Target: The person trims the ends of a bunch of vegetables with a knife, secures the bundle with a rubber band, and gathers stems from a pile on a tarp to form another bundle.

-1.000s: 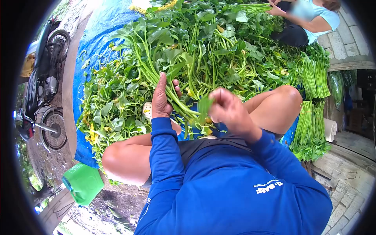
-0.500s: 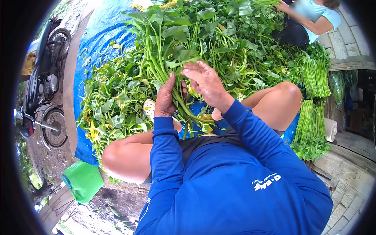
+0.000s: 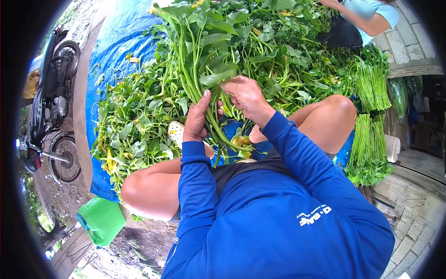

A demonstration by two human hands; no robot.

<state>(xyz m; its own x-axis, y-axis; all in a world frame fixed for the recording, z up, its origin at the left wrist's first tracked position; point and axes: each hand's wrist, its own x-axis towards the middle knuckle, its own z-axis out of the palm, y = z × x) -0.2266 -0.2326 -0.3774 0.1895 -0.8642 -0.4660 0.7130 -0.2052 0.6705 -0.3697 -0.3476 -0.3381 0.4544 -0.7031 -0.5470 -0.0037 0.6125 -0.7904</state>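
Note:
My left hand (image 3: 197,118) is wrapped around the lower stems of a bunch of water spinach (image 3: 190,69), whose leafy tops point away from me. Close beside it, my right hand (image 3: 249,96) has thumb and fingers pinched at the edge of a broad green leaf (image 3: 217,78) on the bunch. The cut stem ends hang between my legs over the blue tarp. A large heap of loose water spinach (image 3: 292,60) spreads in front of me and to both sides.
Tied bundles of stems (image 3: 371,90) are stacked at the right. A green plastic container (image 3: 103,221) stands at the lower left, and a motorcycle (image 3: 51,102) is parked beyond the blue tarp (image 3: 118,32). Another person (image 3: 367,21) sits at the upper right.
My right hand's fingers, spread loosely before, have closed on a leaf of the bunch. The left hand keeps its grip, and the view has shifted slightly.

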